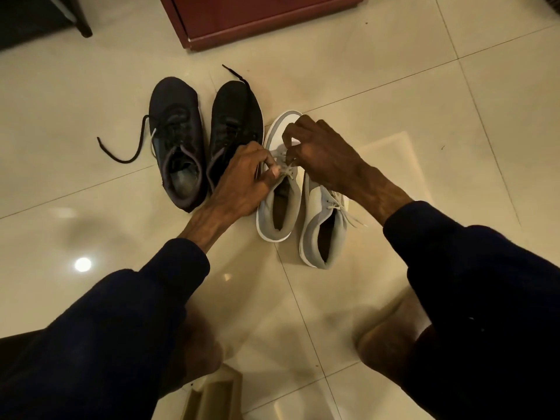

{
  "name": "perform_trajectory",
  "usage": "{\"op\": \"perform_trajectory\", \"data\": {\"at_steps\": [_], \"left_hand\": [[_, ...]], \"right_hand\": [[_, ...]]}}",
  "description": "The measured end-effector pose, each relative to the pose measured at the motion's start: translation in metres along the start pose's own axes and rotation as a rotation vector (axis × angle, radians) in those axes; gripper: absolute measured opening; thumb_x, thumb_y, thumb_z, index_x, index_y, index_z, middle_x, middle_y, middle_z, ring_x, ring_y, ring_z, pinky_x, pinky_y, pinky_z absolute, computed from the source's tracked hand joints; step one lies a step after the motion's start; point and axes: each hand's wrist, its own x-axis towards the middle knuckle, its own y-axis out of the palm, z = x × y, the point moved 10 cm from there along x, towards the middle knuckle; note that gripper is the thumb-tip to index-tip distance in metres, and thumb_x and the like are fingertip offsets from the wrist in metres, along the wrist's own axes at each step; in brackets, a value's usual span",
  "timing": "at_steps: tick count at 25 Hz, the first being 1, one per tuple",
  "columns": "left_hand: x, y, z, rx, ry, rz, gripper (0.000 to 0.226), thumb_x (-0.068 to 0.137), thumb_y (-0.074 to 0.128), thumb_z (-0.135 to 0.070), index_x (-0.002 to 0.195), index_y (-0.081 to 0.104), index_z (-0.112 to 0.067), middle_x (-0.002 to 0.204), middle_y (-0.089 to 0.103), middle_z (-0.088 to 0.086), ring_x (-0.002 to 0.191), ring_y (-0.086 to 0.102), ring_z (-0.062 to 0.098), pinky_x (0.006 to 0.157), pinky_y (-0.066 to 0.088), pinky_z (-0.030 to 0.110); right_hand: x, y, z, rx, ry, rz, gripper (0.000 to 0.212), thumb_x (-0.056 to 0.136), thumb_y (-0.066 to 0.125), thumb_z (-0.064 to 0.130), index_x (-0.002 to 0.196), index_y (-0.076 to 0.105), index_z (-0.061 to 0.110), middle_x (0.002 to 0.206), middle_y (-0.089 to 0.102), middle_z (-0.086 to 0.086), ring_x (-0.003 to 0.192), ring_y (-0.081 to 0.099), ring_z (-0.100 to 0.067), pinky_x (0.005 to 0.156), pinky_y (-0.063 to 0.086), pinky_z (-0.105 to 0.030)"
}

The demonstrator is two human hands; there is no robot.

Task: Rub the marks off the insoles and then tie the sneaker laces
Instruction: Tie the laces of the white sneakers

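Two grey-and-white sneakers stand side by side on the tiled floor. My left hand [242, 174] and my right hand [321, 153] both pinch the pale laces [286, 168] over the tongue of the left grey sneaker [277, 216]. The right grey sneaker [321, 234] sits beside it with its laces in a bow at its outer side. Left of them stand two dark sneakers [175, 140] [235, 116] with loose black laces [121, 153] trailing on the floor. The insoles are mostly in shadow inside the shoes.
A reddish-brown wooden cabinet base [257, 22] stands behind the shoes. A dark furniture leg [83, 25] is at the top left. My bare knees [391, 338] are low in the frame, and a beige object [212, 395] lies at the bottom edge.
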Motion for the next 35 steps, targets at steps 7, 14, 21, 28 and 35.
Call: {"op": "perform_trajectory", "data": {"at_steps": [7,14,21,28,35], "left_hand": [[0.001,-0.002,0.003,-0.367,-0.186,-0.035,0.016,0.101,0.061,-0.016,0.089,0.07,-0.011,0.077,0.071,0.008,0.051,0.063,0.009,0.056,0.057,0.026],[0.001,0.003,0.019,-0.805,-0.341,-0.208,0.025,0.099,0.063,-0.032,0.086,0.072,-0.013,0.105,0.076,0.012,0.101,0.073,0.03,0.095,0.058,0.049],[0.007,0.019,0.009,-1.05,-0.322,-0.223,0.019,0.102,0.059,-0.019,0.1,0.068,-0.003,0.099,0.074,0.018,0.09,0.074,0.032,0.086,0.061,0.043],[0.013,0.016,0.002,-0.807,-0.182,-0.126,0.01,0.101,0.061,-0.013,0.099,0.07,-0.016,0.092,0.072,0.001,0.076,0.068,0.009,0.075,0.059,0.028],[0.019,0.012,0.005,-0.75,-0.127,-0.131,0.014,0.096,0.065,-0.003,0.105,0.073,-0.01,0.1,0.077,0.005,0.089,0.076,0.02,0.082,0.062,0.034]], "right_hand": [[-0.02,0.0,-0.019,0.563,0.184,0.074,0.02,0.093,0.07,0.03,0.082,0.071,0.013,0.092,0.068,-0.006,0.089,0.061,-0.023,0.076,0.047,-0.038],[-0.056,0.005,-0.045,1.33,0.703,-0.272,0.038,0.1,0.066,0.029,0.074,0.067,0.001,0.058,0.064,-0.007,0.053,0.063,-0.02,0.063,0.056,-0.03],[-0.07,0.045,-0.024,1.979,0.985,-0.717,0.018,0.103,0.06,0.014,0.093,0.074,0.007,0.096,0.074,-0.009,0.09,0.07,-0.027,0.066,0.053,-0.03],[-0.06,0.049,-0.03,1.823,1.034,-0.722,0.013,0.1,0.063,0.009,0.094,0.074,0.012,0.101,0.076,-0.005,0.102,0.073,-0.026,0.082,0.061,-0.039],[-0.052,0.06,-0.031,1.828,0.979,-0.681,0.015,0.103,0.058,0.012,0.103,0.072,0.007,0.116,0.072,-0.02,0.105,0.071,-0.041,0.09,0.058,-0.059]]}}
